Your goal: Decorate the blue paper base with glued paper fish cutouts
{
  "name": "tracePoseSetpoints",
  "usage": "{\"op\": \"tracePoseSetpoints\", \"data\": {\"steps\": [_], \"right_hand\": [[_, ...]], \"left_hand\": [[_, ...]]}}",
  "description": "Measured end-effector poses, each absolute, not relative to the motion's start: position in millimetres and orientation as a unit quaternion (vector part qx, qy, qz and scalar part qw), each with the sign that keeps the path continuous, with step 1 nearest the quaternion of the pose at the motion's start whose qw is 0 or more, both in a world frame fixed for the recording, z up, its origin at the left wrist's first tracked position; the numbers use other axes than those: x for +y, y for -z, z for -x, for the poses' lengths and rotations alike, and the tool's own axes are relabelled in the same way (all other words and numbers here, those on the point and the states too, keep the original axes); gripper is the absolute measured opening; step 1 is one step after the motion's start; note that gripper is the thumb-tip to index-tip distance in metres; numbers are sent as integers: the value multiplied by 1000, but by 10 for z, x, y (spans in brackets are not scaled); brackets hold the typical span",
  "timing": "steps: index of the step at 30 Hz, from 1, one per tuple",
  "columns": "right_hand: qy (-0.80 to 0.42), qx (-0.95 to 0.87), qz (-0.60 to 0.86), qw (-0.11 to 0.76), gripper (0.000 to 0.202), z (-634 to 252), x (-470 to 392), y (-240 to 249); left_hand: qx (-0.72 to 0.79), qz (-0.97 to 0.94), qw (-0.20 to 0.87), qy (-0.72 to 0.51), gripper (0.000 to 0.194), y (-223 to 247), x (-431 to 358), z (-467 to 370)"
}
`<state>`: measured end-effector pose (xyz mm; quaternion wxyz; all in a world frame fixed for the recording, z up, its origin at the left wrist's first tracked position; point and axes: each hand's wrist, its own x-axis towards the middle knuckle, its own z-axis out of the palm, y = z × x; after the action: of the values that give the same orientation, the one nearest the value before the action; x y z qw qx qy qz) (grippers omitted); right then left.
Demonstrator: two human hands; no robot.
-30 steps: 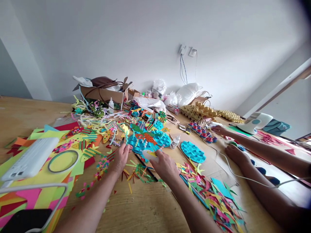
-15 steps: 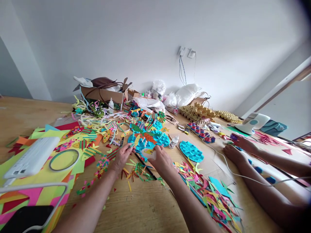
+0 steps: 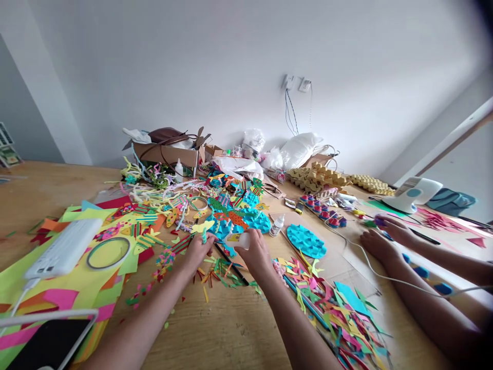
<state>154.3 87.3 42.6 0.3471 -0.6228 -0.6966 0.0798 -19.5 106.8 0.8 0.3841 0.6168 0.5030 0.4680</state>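
Observation:
My left hand [image 3: 200,249] pinches a small yellow paper cutout [image 3: 202,226] with a green striped part, held above the scraps. In my right hand [image 3: 256,252] is a small glue bottle [image 3: 236,240], lying nearly sideways with its tip toward my left hand. Just behind both hands are blue painted egg-carton pieces [image 3: 254,220] with orange and green paper shapes on top. A black pencil [image 3: 231,264] lies on the table between my hands. A second white bottle [image 3: 277,225] stands upright to the right, beside a blue oval piece [image 3: 306,241].
Another person's hands [image 3: 381,241] work at the right, near a white cable [image 3: 364,254]. Coloured scraps [image 3: 350,329] lie at front right. A white power bank [image 3: 63,247] rests on coloured paper at left. Bags and a cardboard box [image 3: 165,154] line the wall.
My left hand has turned, and the yellow cutout now stands up above its fingers. My right hand still holds the bottle. The whole view has shifted slightly.

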Motion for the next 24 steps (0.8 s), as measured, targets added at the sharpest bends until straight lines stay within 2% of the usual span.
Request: {"op": "tracePoseSetpoints", "data": {"steps": [5,11,15,21,24], "right_hand": [[-101,-686,615,376,33,-1527,873,-436],[-157,-667,621,380,29,-1473,839,-456],[-180,-661,621,381,29,-1472,851,-445],[-182,-658,619,389,41,-1521,914,-418],[-192,-659,613,391,39,-1534,943,-400]], "left_hand": [[507,-706,273,-412,13,80,1073,207],[474,-832,113,-266,30,158,1032,161],[482,-844,83,-220,33,177,1002,131],[501,-846,53,-175,34,171,978,107],[503,-847,50,-165,32,160,975,101]]}}
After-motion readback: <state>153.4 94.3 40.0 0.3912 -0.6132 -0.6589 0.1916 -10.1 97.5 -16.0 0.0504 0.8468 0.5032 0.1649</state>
